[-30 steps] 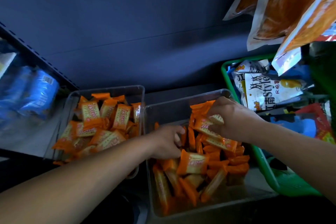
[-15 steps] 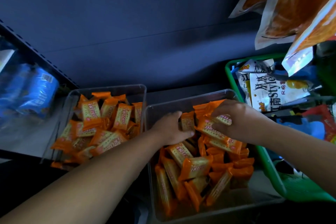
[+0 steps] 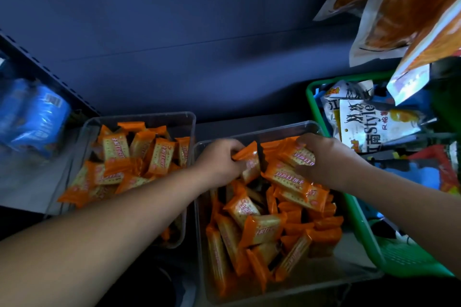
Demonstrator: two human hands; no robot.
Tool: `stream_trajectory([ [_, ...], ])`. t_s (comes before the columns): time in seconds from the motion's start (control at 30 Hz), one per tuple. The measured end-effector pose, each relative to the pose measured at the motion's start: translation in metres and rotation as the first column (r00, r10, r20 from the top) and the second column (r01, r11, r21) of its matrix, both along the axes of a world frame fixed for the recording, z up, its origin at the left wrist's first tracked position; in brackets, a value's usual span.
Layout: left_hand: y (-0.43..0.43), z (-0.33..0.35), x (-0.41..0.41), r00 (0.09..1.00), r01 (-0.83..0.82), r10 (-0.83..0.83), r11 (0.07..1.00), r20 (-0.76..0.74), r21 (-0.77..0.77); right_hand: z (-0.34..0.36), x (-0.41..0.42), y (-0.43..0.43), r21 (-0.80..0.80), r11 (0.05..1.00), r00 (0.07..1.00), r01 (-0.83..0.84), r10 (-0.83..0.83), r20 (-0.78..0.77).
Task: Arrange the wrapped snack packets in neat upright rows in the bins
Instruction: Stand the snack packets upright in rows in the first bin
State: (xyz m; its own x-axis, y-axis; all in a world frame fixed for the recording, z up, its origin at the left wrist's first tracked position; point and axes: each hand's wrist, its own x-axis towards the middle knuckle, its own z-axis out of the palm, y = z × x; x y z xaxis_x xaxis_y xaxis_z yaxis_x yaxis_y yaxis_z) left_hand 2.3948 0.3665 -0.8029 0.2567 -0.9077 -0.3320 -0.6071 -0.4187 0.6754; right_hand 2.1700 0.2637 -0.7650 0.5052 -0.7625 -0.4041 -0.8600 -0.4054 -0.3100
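Note:
Two clear plastic bins sit side by side on a dark shelf. The left bin [image 3: 139, 117] holds a loose heap of orange cracker packets [image 3: 139, 157]. The right bin [image 3: 287, 128] holds more orange packets [image 3: 262, 229], some upright along its right side, others lying jumbled. My left hand [image 3: 219, 162] grips one packet [image 3: 249, 159] at the back of the right bin. My right hand [image 3: 324, 157] grips a stack of packets [image 3: 301, 157] at the back right of the same bin.
A green basket [image 3: 311, 92] full of assorted snack bags stands right of the bins. Large orange pouches [image 3: 399, 7] hang at the upper right. Blue packages [image 3: 32, 117] lie on the shelf at far left. A dark blue back panel rises behind the bins.
My left hand has moved from the bin's middle to its back and taken hold of a packet. My right hand has stayed at the back right holding its stack.

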Motion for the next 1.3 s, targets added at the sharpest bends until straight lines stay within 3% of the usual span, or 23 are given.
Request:
stream_trajectory([
  [0.13,0.014,0.052,0.004,0.99,-0.091,0.081,0.992,-0.114,-0.088,0.016,0.004,0.007,0.016,0.998,0.98,0.053,-0.055,0.192],
  [0.23,0.029,0.082,0.004,0.93,-0.166,0.147,0.986,-0.338,-0.028,0.028,0.007,0.016,0.18,0.98,0.92,0.089,-0.15,0.362],
  [0.3,0.036,0.09,0.006,0.894,-0.193,0.182,0.981,-0.41,0.015,0.032,0.007,0.019,0.312,0.942,0.875,0.126,-0.254,0.412],
  [0.47,0.036,0.091,0.009,0.854,-0.247,0.248,0.967,-0.457,0.062,0.03,0.008,0.021,0.536,0.829,0.76,0.16,-0.45,0.469],
  [0.67,0.023,0.095,0.01,0.834,-0.276,0.265,0.96,-0.484,0.051,0.024,0.012,0.012,0.614,0.765,0.667,0.194,-0.562,0.489],
  [0.8,0.015,0.099,0.008,0.814,-0.315,0.269,0.949,-0.515,-0.003,0.018,0.008,0.003,0.594,0.77,0.68,0.233,-0.565,0.467],
  [0.93,0.013,0.087,-0.008,0.808,-0.362,0.318,0.932,-0.497,0.008,0.023,0.008,0.004,0.681,0.703,0.646,0.206,-0.62,0.444],
  [1.07,0.016,0.076,-0.025,0.848,-0.275,0.281,0.958,-0.448,0.081,0.034,0.01,0.011,0.754,0.651,0.634,0.089,-0.621,0.462],
  [1.3,0.021,0.072,-0.032,0.878,-0.209,0.193,0.978,-0.438,0.012,0.034,0.007,0.01,0.805,0.592,0.604,0.024,-0.651,0.46],
])
